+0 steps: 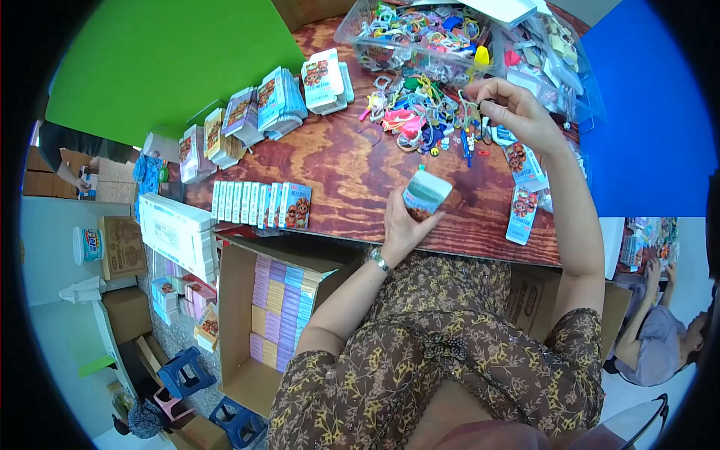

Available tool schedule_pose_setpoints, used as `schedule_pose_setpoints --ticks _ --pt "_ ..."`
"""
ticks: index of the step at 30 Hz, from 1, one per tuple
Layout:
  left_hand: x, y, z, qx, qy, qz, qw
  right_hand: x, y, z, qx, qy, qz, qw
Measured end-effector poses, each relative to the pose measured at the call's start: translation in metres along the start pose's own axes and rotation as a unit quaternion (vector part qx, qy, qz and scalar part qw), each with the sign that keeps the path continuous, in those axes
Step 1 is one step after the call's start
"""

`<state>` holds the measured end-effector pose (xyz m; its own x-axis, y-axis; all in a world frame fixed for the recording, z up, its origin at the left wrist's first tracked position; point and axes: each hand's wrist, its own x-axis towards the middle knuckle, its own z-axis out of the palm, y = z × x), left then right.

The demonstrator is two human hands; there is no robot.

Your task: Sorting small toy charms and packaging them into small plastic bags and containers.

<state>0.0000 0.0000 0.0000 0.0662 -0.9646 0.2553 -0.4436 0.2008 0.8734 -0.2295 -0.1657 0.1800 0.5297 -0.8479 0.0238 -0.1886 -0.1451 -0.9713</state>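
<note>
My left hand (pixel 403 231) is wrapped round a small printed carton (pixel 426 196), tilted above the front part of the table; a small green bit shows at its upper corner. My right hand (pixel 519 116) is raised over the right side of a loose pile of small coloured trinkets and bands (pixel 420 120). Its thumb and fingers pinch a thin dark looped cord (pixel 486 133), which hangs toward the pile. Closest to my right wrist lie several printed cartons (pixel 523 216) at the table's right side.
A clear plastic bin (pixel 420 56) of trinkets stands at the back, beside a bag-filled tub (pixel 547 60). Stacks of flat cartons (pixel 281 101) line the back left. Filled-looking cartons (pixel 296 206) stand in a row at the front left. Below is a large cardboard box (pixel 244 360) holding cartons.
</note>
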Motion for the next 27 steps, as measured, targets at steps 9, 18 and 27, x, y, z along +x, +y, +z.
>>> schedule_pose_setpoints --ticks 9,18,27 --pt "0.011 0.022 0.003 0.004 0.036 -0.043 0.998 -0.030 -0.013 0.067 -0.103 -0.105 -0.031 0.989" --pt "0.006 0.032 -0.001 0.037 0.011 0.012 0.999 -0.039 0.036 0.104 -0.388 0.004 -0.189 0.902" --pt "0.011 0.037 0.014 0.004 -0.033 0.050 0.998 -0.074 0.041 0.099 -0.367 0.035 -0.209 0.906"
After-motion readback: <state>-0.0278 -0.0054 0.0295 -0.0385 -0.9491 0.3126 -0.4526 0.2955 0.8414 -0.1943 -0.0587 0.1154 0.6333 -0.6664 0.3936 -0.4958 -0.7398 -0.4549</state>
